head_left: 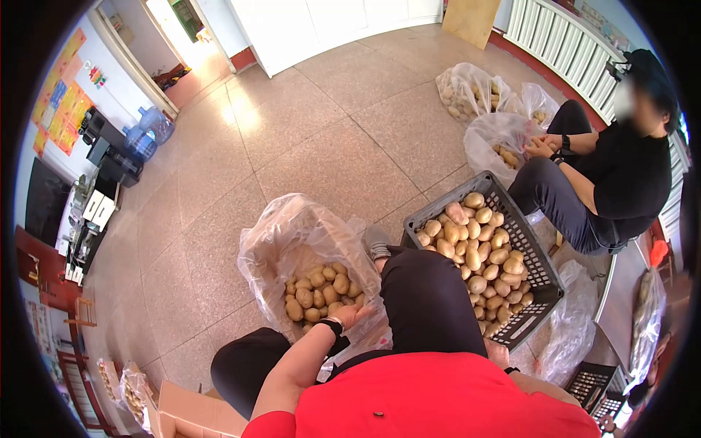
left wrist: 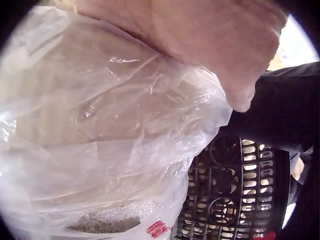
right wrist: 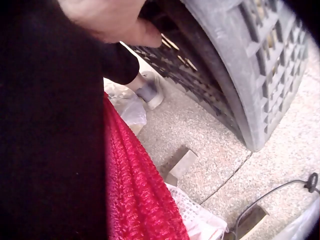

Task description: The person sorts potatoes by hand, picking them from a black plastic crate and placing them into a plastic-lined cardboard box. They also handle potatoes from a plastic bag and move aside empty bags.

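My left hand (head_left: 352, 315) grips the near rim of a clear plastic bag (head_left: 255, 237), with several potatoes (head_left: 321, 288) lying in its bottom. In the left wrist view the thumb (left wrist: 235, 90) lies along the bunched edge of the plastic; the other fingers are mostly hidden. Down by my knee, my right hand (head_left: 498, 353) is at the near corner of a black plastic crate (head_left: 537, 321) heaped with potatoes (head_left: 478, 252). The right wrist view shows its thumb (right wrist: 147, 34) close to the crate's slatted wall, the fingers hidden, and I cannot tell whether they hold anything.
To the right a seated person (head_left: 613, 175) handles a plastic bag of potatoes (head_left: 489, 142), with another filled bag (head_left: 467, 91) behind. A cardboard box (head_left: 197, 409) stands at lower left. Loose plastic (head_left: 573, 321) lies right of the crate, near a second black crate (head_left: 595, 387).
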{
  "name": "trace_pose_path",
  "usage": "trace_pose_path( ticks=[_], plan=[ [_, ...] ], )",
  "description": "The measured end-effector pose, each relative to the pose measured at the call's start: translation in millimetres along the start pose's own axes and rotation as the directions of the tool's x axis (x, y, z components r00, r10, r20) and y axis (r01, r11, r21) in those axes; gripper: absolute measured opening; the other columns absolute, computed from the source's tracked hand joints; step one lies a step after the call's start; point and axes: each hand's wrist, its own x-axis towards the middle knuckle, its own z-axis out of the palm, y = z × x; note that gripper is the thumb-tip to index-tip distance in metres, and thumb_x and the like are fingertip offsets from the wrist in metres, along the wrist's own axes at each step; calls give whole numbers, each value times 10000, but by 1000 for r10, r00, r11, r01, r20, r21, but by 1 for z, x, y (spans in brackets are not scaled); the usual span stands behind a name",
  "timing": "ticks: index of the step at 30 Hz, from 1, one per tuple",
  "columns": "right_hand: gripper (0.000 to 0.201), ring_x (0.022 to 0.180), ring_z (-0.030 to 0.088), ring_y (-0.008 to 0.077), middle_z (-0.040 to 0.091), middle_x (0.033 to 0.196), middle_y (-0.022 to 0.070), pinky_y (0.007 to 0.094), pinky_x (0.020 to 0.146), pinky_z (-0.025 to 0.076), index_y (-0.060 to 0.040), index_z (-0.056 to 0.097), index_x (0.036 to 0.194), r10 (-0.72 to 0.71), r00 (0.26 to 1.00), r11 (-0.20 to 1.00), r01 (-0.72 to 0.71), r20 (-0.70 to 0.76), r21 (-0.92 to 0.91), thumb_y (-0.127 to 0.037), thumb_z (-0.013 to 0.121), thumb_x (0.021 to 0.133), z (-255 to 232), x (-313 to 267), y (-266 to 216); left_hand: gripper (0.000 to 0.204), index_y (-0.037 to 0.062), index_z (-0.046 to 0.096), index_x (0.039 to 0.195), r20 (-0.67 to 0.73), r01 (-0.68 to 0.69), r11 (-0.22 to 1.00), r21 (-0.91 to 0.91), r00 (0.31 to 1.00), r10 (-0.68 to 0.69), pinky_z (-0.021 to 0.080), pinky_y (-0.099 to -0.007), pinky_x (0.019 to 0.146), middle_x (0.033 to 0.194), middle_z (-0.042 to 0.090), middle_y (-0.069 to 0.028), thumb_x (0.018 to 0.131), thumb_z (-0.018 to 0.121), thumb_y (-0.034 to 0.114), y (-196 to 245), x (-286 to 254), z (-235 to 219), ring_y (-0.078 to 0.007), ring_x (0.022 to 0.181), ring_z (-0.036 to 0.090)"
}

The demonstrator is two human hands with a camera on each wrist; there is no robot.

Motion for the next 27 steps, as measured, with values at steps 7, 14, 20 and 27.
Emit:
trace_pose_path(
  ticks=[7, 14, 20, 27],
  plan=[
    [196, 716, 649, 277, 648, 810, 69, 397, 608, 513, -133, 569, 966, -26, 1000, 999, 26, -2, -21, -251, 459, 854, 1, 0, 3, 764, 21, 507, 1247, -44, 81, 982, 171, 996, -74, 457, -387, 871, 1079, 622, -221, 721, 608, 566, 16, -9, 1, -342, 1020, 592],
    [178, 719, 651, 267, 647, 813, 61, 393, 607, 515, -137, 565, 964, -32, 999, 997, 31, -9, -70, -166, 430, 852, 12, 0, 9, 688, 64, 547, 1208, -94, 61, 973, 223, 995, -41, 470, -392, 846, 1028, 642, -203, 690, 663, 502, 5, -6, 9, -338, 971, 609],
    [173, 748, 648, 264, 645, 828, 70, 401, 633, 509, -128, 562, 961, -11, 999, 1000, 11, 33, -16, -194, 458, 839, -11, 0, -8, 411, 25, 657, 928, -117, 99, 951, 292, 991, -67, 489, -413, 812, 932, 660, -194, 688, 671, 358, 6, -6, 12, -342, 908, 626],
    [205, 766, 642, 275, 639, 830, 77, 396, 647, 504, -117, 564, 953, 4, 999, 1000, -3, 45, -23, -259, 480, 831, 11, 0, 10, 255, 33, 670, 903, -141, 106, 920, 377, 988, -56, 496, -417, 796, 926, 665, -185, 800, 511, 205, 4, 3, 20, -332, 910, 633]
  ],
)
